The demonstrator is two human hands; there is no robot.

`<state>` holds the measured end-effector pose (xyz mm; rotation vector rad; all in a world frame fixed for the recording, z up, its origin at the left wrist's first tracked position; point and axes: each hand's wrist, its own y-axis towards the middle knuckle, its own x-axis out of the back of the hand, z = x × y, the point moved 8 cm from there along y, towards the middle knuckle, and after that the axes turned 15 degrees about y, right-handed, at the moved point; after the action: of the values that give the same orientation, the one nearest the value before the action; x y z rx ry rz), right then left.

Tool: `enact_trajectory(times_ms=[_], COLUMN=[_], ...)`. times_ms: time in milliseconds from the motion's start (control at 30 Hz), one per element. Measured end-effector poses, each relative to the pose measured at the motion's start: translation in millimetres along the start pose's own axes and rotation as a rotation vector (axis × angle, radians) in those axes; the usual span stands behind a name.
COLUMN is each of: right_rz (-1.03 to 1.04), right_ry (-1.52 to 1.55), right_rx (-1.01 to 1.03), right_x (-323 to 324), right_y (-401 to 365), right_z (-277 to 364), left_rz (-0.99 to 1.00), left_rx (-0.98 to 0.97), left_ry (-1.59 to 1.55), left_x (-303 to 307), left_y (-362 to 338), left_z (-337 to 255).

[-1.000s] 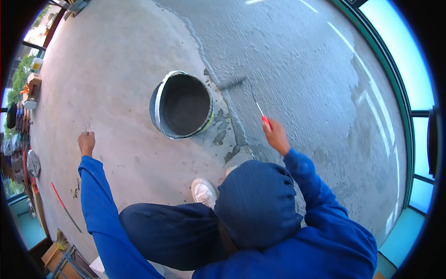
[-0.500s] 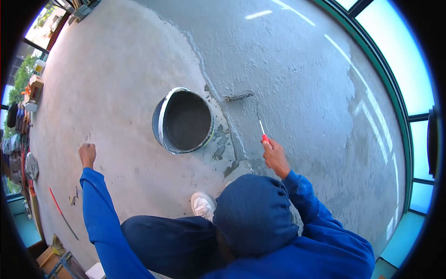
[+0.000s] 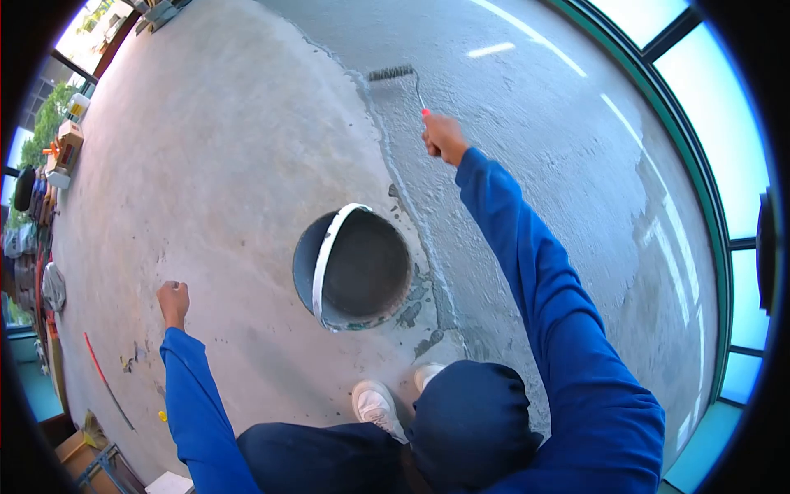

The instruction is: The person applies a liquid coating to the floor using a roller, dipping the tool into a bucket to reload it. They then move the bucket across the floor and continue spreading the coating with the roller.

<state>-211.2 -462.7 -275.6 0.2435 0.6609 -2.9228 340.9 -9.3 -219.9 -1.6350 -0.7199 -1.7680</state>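
Observation:
My right hand (image 3: pixel 445 137) is wrapped round the red handle of a paint roller (image 3: pixel 391 73) and reaches far forward. The roller's dark, textured sleeve lies on the wet grey coating (image 3: pixel 527 181), close to its left edge. Between my arms stands a bucket (image 3: pixel 305 259) with dark grey liquid inside, its white handle (image 3: pixel 327 247) arched across the opening. My left hand (image 3: pixel 174 303) is a loose fist held out to the left over the bare floor (image 3: pixel 239 148), with nothing visible in it.
My pale shoes (image 3: pixel 375 405) are just below the bucket. Boxes (image 3: pixel 69 144) and assorted gear line the left side. On the floor at lower left lies a thin red-and-dark strip (image 3: pixel 103 370). Green-framed windows (image 3: pixel 699 156) run along the right.
My right hand has pushed the roller forward and slightly left along the coating's edge. The bucket sits lower and further right in view. My left hand stays in a fist.

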Motion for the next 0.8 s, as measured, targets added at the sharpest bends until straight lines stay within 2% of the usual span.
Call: enact_trajectory(times_ms=[133,233,333,433,533,700,800], right_rz=[0.055,0.095,0.014,0.1,0.065,-0.016,-0.038], right_ry=[0.107,0.138,0.024,-0.221,-0.277,-0.362,-0.447], right_rx=[-0.044,-0.158,-0.095,0.028,0.045,0.033,0.031], right_x=[-42,-57,-50,-33,5,70,110], right_y=[59,85,85,69,26,-89,-171], right_z=[30,30,33,29,13,-13,-39], left_rz=[0.034,0.061,0.095,0.156,0.105,-0.017,-0.015], left_rx=[0.042,0.072,0.074,0.118,0.071,-0.053,-0.063], left_ry=[0.01,0.034,0.075,0.05,0.073,0.095,0.021], left_x=[-10,-19,-28,-26,-21,6,19], left_y=[-6,-12,-12,-15,-7,5,7], left_z=[5,22,29,32,21,-20,-43])
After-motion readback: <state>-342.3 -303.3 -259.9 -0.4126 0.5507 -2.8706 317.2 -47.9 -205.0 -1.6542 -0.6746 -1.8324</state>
